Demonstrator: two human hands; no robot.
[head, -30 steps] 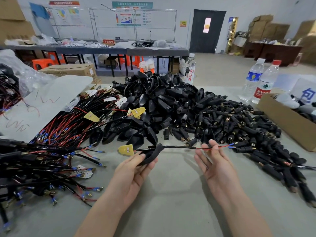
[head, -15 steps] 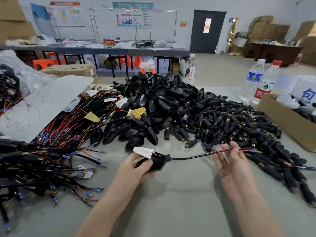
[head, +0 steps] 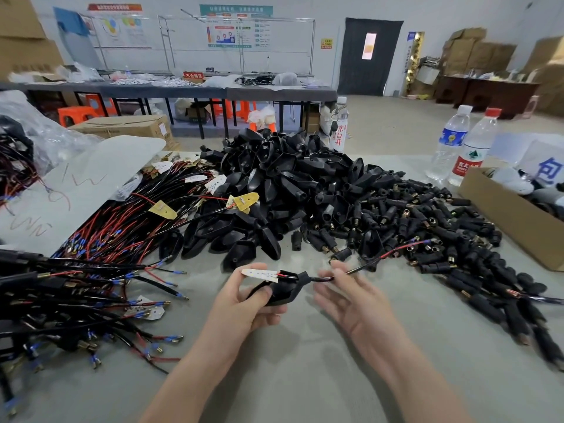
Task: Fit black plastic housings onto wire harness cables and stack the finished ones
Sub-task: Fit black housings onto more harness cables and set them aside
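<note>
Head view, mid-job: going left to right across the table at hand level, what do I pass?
wire harness stack → left hand → black housing in its grip → right hand → loose black connectors → cardboard box

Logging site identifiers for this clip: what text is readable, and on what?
"京白开": clear bottle, red characters.
"不合格区": red sign on far table.
"包": white sheet, blue.
"农夫山": red-label bottle, rest unclear.
Wall posters, blue-label bottle: too blurred.

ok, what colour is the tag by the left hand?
The tag is white with faint dots, head view.
</note>
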